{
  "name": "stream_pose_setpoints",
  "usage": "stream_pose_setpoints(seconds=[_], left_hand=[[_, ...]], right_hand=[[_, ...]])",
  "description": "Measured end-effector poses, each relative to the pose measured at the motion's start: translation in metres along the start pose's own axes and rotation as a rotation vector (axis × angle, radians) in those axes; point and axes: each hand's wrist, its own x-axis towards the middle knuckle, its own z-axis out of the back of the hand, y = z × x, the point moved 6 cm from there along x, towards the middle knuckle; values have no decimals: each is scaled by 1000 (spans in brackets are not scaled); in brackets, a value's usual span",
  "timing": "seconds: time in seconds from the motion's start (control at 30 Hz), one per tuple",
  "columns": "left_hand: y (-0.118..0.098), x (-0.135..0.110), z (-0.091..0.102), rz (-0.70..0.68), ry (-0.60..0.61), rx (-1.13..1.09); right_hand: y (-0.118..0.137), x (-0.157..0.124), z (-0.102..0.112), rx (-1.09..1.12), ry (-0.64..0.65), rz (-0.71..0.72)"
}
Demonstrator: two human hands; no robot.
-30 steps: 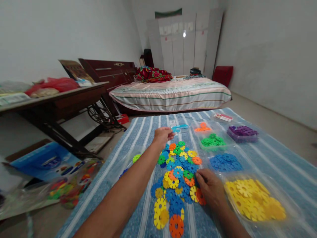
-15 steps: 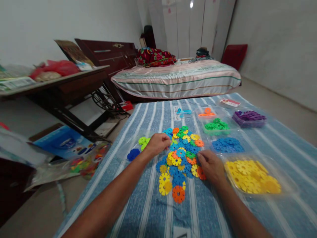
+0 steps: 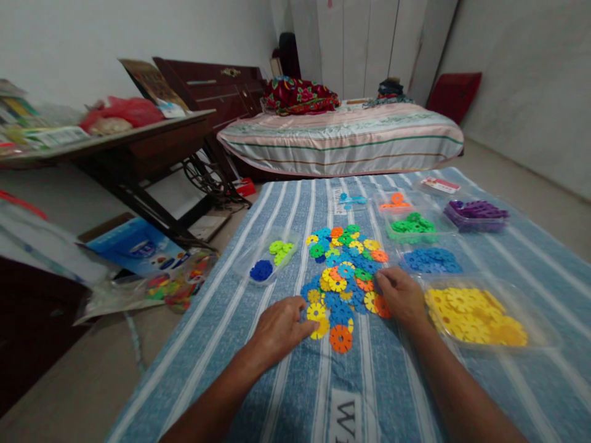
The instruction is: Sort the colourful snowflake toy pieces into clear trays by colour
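Observation:
A loose pile of notched plastic discs [image 3: 340,311] in blue, yellow, orange and green lies in the middle of the striped cloth. My left hand [image 3: 281,327] is at the pile's near left edge, thumb apart from the fingers, beside yellow discs [image 3: 316,312]. My right hand [image 3: 402,296] rests at the right edge, close to an orange disc [image 3: 382,306]. Its fingers are curled and pressed together; whatever they may hold is hidden. Nearest to me lies a single orange disc [image 3: 340,339].
On the right stand clear boxes of yellow discs [image 3: 475,315], blue discs [image 3: 431,260], green pieces [image 3: 413,227] and purple pieces [image 3: 478,210]. Left of the pile, a clear tray [image 3: 244,261] holds lime and dark blue discs. A bed [image 3: 341,144] stands beyond; a sewing-machine table [image 3: 138,138] is at left.
My left hand has moved back toward me, from the pile's far left side to its near left edge, and its thumb has spread. My right hand stays by the right edge.

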Motion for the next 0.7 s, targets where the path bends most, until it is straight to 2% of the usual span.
stream_pose_setpoints(seconds=[0.13, 0.3, 0.7], left_hand=[[-9, -1, -7, 3, -11, 94], [-14, -5, -12, 35, 2, 76], [1, -6, -20, -18, -62, -262]], right_hand=[[1, 0, 1, 13, -13, 0], [-2, 0, -1, 8, -10, 3], [-2, 1, -1, -22, -21, 43]])
